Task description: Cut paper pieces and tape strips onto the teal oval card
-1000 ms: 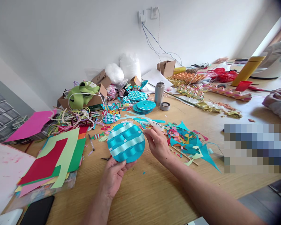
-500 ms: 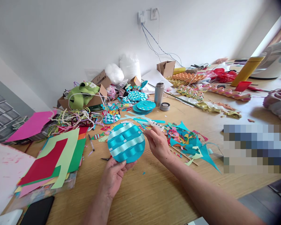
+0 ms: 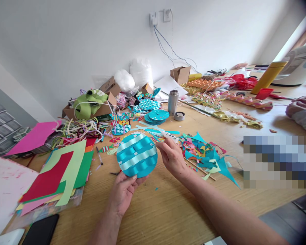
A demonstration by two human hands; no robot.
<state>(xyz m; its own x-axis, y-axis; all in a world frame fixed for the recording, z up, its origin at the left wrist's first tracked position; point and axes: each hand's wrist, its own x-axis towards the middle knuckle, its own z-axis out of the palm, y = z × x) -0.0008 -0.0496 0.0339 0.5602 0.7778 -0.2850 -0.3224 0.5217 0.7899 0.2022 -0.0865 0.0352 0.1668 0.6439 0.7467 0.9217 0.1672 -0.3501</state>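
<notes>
My left hand point(image 3: 126, 190) grips a round blue paper disc point(image 3: 142, 172) by its lower edge, thumb on the front. Wavy strips of light and darker blue paper run across the disc, and several small white squares sit on it. Close to the disc's upper right edge is my right hand point(image 3: 172, 158), thumb and fingertips pinched together. What is in that pinch, if anything, is too small to make out. Behind the right hand lies a white tube-like item point(image 3: 170, 136). Paper fish point(image 3: 106, 148) lie on the table just left of the disc.
Paper scraps point(image 3: 206, 153) spread to the right, near a wooden stick. Coloured paper sheets point(image 3: 76, 170), a pen point(image 3: 99, 156) and a black phone point(image 3: 42, 229) lie left. Farther back are stacked blue discs point(image 3: 156, 116) and a metal flask point(image 3: 172, 103). Another person's hand point(image 3: 302, 109) rests at far right.
Both my hands and the disc stay almost in place. At the far right, the other person's hand has shifted slightly.
</notes>
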